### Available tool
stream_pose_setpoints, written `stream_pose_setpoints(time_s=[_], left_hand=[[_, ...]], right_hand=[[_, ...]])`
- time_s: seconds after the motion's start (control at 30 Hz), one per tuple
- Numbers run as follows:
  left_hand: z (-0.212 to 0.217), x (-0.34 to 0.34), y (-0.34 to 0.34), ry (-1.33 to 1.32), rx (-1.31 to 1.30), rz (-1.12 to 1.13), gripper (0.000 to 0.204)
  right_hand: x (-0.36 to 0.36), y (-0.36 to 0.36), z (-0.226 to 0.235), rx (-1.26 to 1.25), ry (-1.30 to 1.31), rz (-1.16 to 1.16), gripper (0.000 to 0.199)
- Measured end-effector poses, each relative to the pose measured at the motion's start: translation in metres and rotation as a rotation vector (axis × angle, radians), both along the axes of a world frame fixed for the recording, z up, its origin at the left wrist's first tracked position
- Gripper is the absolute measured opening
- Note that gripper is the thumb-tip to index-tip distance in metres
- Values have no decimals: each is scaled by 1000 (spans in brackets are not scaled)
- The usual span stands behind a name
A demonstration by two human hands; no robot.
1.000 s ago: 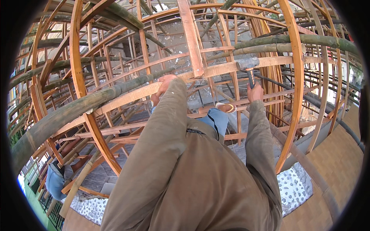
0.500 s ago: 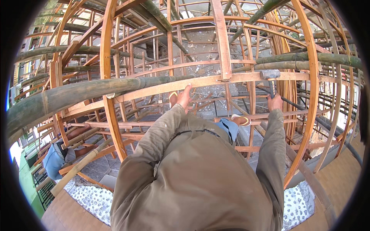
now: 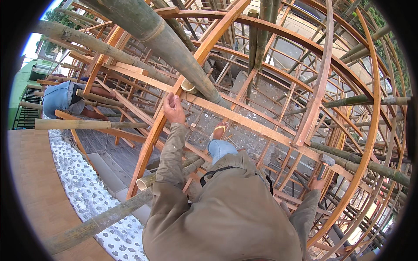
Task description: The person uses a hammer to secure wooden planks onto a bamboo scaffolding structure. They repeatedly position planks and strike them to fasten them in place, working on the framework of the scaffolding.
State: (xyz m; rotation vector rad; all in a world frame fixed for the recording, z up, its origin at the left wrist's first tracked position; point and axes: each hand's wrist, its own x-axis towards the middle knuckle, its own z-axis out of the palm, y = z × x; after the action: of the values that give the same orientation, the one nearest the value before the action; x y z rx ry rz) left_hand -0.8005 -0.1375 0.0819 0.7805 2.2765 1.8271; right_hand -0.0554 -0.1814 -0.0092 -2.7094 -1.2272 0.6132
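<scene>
- Crouching at the far left, another person in a blue shirt [image 3: 58, 98] bends among the timber slats, well apart from the wearer
- Lying along the lower left, a grey-green bamboo pole [image 3: 96, 224] crosses a white pebble-patterned mat [image 3: 82, 191] beside a wooden deck [image 3: 30, 187]
- Slanting down from the top, a thick bamboo pole [image 3: 170, 48] passes just above the left hand
- Gripping near the crossing of a curved orange rib [image 3: 165, 117] and a long wooden slat [image 3: 248, 124], the left hand [image 3: 173, 108] has its fingers curled; whether they close on the rib or only rest against it cannot be told
- Standing on the frame below, a foot in a yellow sandal [image 3: 219, 130] shows past the knee in blue jeans [image 3: 220, 150]
- Holding low at the right, the right hand [image 3: 315, 185] is clamped round the handle of a hammer [image 3: 325, 162], whose steel head points up just under the slat and beside a green bamboo pole [image 3: 361, 167]
</scene>
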Motion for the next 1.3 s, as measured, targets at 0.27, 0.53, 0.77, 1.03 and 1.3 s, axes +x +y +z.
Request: stream_pose_setpoints(time_s=[0.27, 0.53, 0.77, 1.03, 1.3], left_hand=[[136, -57, 105, 274, 507, -314, 110], [207, -20, 146, 115, 595, -444, 65], [201, -21, 149, 80, 617, -473, 46], [215, -10, 136, 12, 606, -437, 59], [212, -13, 133, 94, 524, -431, 60]], right_hand=[[-7, 4, 12, -11, -52, 3, 36], [-49, 11, 59, -9, 148, -111, 25], [-19, 11, 23, -48, 26, -47, 25], [28, 12, -66, 120, 154, -77, 25], [19, 19, -84, 105, 149, -168, 31]])
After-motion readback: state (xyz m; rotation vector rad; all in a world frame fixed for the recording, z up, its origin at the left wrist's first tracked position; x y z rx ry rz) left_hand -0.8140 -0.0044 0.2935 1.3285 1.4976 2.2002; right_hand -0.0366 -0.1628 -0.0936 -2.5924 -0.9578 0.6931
